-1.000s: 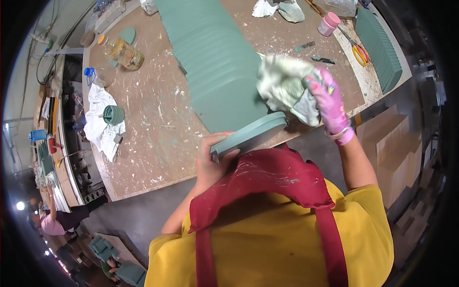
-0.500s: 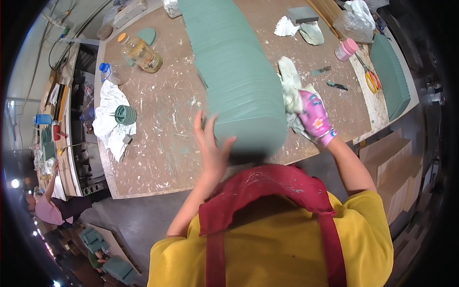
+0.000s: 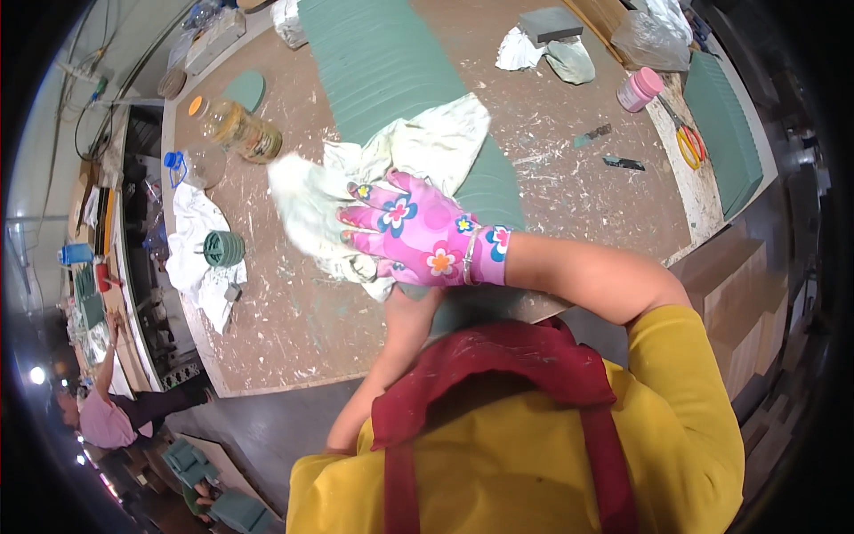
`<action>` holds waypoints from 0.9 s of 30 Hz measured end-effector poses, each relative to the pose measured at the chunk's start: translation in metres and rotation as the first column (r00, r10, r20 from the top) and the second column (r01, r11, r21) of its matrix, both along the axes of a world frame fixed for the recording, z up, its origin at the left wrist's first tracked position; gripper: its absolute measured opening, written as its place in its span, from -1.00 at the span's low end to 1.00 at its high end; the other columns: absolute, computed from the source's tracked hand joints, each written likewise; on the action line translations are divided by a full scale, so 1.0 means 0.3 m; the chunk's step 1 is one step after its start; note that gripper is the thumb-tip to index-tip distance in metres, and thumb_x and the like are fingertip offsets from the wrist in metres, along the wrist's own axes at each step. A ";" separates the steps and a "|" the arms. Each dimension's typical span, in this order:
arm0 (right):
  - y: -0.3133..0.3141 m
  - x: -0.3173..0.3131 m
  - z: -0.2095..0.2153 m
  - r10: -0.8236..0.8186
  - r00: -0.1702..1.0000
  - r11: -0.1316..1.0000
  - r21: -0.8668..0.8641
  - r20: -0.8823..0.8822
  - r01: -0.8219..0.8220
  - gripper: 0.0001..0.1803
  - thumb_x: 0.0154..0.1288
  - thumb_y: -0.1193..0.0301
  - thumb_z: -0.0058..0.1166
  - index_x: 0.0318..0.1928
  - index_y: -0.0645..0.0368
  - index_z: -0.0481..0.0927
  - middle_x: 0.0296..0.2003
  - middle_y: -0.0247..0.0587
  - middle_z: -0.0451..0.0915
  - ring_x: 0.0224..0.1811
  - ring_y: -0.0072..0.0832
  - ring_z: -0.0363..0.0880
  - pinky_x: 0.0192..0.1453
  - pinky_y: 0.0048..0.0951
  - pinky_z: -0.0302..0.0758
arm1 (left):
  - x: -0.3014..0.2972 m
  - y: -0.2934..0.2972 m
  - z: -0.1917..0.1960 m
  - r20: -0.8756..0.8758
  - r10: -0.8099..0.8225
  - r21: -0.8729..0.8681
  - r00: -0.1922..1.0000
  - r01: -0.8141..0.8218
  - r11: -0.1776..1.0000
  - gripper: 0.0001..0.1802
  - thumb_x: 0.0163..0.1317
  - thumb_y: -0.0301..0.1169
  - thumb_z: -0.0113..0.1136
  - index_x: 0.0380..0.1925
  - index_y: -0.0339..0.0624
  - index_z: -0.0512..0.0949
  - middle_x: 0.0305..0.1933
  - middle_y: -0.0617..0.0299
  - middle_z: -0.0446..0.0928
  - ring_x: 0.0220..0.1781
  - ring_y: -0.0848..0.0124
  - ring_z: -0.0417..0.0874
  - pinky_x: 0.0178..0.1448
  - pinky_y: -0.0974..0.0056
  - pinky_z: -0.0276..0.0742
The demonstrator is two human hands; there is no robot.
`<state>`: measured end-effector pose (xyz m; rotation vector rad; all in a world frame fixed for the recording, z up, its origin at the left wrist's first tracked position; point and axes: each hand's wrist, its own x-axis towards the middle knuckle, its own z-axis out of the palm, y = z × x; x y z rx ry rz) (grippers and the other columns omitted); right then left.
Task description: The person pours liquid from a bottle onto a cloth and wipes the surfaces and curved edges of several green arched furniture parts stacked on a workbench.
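Observation:
My right hand, in a pink flowered glove, presses a crumpled white cloth onto the near end of a long green ribbed board. The board lies on the paint-spattered worktable and runs away from me. The cloth spreads to the left past the board's edge. My left forearm rises from below and goes under the gloved hand. My left hand itself is hidden beneath the glove and cloth, at the board's near end.
A jar with an orange lid, a clear bottle and a green coil on a white rag lie at the left. A pink jar, scissors and a second green stack are at the right. Another person works far left.
My right hand has swept the cloth leftward from the board's right edge across its near end. The board now lies flat, and my left hand has gone out of sight under the cloth.

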<state>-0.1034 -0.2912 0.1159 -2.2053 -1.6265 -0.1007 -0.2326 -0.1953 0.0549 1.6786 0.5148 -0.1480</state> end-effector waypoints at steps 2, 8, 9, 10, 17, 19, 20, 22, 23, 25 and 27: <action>-0.074 0.034 -0.040 -0.122 0.992 0.992 0.026 -0.019 0.122 -0.41 0.22 0.10 -0.09 0.28 -0.05 0.35 0.30 -0.20 0.30 0.40 -0.17 0.14 0.43 0.02 0.00 | 0.011 -0.001 0.017 0.064 -0.018 -0.007 0.998 0.019 1.000 -0.32 -0.02 -0.41 0.39 0.12 -0.35 0.34 0.00 0.08 0.49 0.03 0.28 0.50 0.16 0.22 0.39; -0.528 0.054 -0.263 -0.390 0.465 0.666 0.106 -0.795 0.739 -0.50 0.31 0.33 -0.25 0.20 0.28 0.39 0.01 0.06 0.56 0.07 -0.14 0.54 0.15 -0.29 0.44 | 0.013 0.006 0.016 0.236 -0.030 -0.078 0.971 0.049 0.996 0.11 0.05 -0.48 0.36 0.39 -0.32 -0.28 0.23 -0.05 0.28 0.22 0.23 0.37 0.26 0.22 0.32; -0.605 0.072 -0.301 -0.475 0.396 0.588 0.051 -0.786 0.807 -0.56 0.31 0.39 -0.22 0.15 0.29 0.42 -0.06 -0.03 0.60 -0.03 -0.26 0.57 0.05 -0.35 0.47 | 0.014 0.012 0.020 0.220 -0.045 -0.096 0.974 0.067 0.993 0.11 0.05 -0.47 0.37 0.39 -0.32 -0.28 0.25 -0.05 0.26 0.23 0.23 0.35 0.27 0.22 0.31; -0.620 0.099 -0.290 -0.552 0.322 0.504 0.000 -0.769 0.864 -0.61 0.31 0.44 -0.20 0.10 0.30 0.46 -0.13 -0.12 0.64 -0.13 -0.39 0.60 -0.04 -0.42 0.51 | 0.019 0.015 0.019 0.206 -0.058 -0.115 0.977 0.083 0.990 0.11 0.05 -0.46 0.37 0.39 -0.33 -0.27 0.26 -0.06 0.24 0.24 0.23 0.34 0.28 0.22 0.30; -0.188 0.057 -0.068 -0.331 0.940 0.943 0.074 0.082 0.325 -0.43 0.19 0.12 0.04 0.19 0.08 0.42 0.13 -0.13 0.44 0.27 -0.17 0.30 0.35 -0.01 0.17 | -0.003 0.016 -0.052 0.226 -0.091 -0.069 0.970 0.109 0.992 0.10 0.07 -0.41 0.38 0.39 -0.34 -0.25 0.26 -0.06 0.22 0.25 0.22 0.33 0.28 0.23 0.30; -0.055 0.077 -0.048 -0.197 0.978 0.977 0.100 0.072 0.190 -0.41 0.18 0.13 0.05 0.21 0.05 0.41 0.14 -0.17 0.44 0.27 -0.21 0.31 0.38 -0.01 0.13 | -0.007 0.011 -0.018 0.126 -0.047 -0.089 0.991 0.059 0.994 0.08 0.09 -0.43 0.36 0.39 -0.31 -0.25 0.25 -0.05 0.23 0.25 0.22 0.33 0.29 0.22 0.29; -0.014 0.094 -0.013 -0.099 0.994 0.994 0.053 0.050 0.096 -0.41 0.18 0.14 0.05 0.23 0.02 0.40 0.16 -0.19 0.43 0.29 -0.25 0.30 0.40 -0.01 0.12 | -0.008 0.008 -0.001 0.129 -0.059 -0.086 0.990 0.071 0.994 0.08 0.09 -0.43 0.36 0.39 -0.31 -0.25 0.25 -0.05 0.23 0.25 0.22 0.33 0.29 0.22 0.29; -0.053 0.129 -0.008 -0.094 0.995 0.995 0.015 0.019 0.094 -0.41 0.22 0.16 0.01 0.26 0.02 0.38 0.23 -0.22 0.38 0.32 -0.32 0.28 0.43 -0.05 0.08 | -0.001 0.003 0.014 0.077 0.014 -0.281 0.997 0.008 0.960 0.04 0.13 -0.47 0.33 0.40 -0.24 -0.24 0.25 -0.05 0.22 0.25 0.23 0.33 0.29 0.20 0.30; -0.103 0.151 -0.037 -0.135 0.989 0.989 0.069 0.052 0.132 -0.42 0.24 0.17 -0.01 0.27 0.03 0.37 0.25 -0.21 0.36 0.33 -0.31 0.27 0.44 -0.08 0.07 | 0.003 0.014 0.011 0.076 0.021 -0.276 0.997 0.001 0.961 0.04 0.13 -0.47 0.33 0.40 -0.24 -0.24 0.25 -0.05 0.22 0.25 0.23 0.33 0.29 0.20 0.30; -0.244 0.193 -0.110 -0.197 0.912 0.898 0.307 -0.360 0.315 -0.45 0.31 0.21 -0.06 0.30 0.06 0.33 0.26 -0.13 0.34 0.26 -0.23 0.35 0.39 -0.27 0.20 | -0.003 0.014 0.008 0.127 0.013 -0.264 0.992 0.021 0.964 0.08 0.09 -0.58 0.30 0.42 -0.14 -0.28 0.31 -0.02 0.15 0.31 0.24 0.27 0.34 0.17 0.25; -0.451 0.221 -0.144 -0.445 0.386 0.748 -0.099 -0.808 0.656 -0.49 0.31 0.21 0.00 0.19 0.21 0.43 0.02 -0.06 0.55 0.01 -0.32 0.55 0.06 -0.39 0.49 | 0.007 0.046 0.026 0.156 -0.066 -0.241 0.986 0.103 0.965 0.10 0.06 -0.61 0.28 0.42 -0.12 -0.30 0.37 0.00 0.07 0.36 0.23 0.21 0.37 0.16 0.21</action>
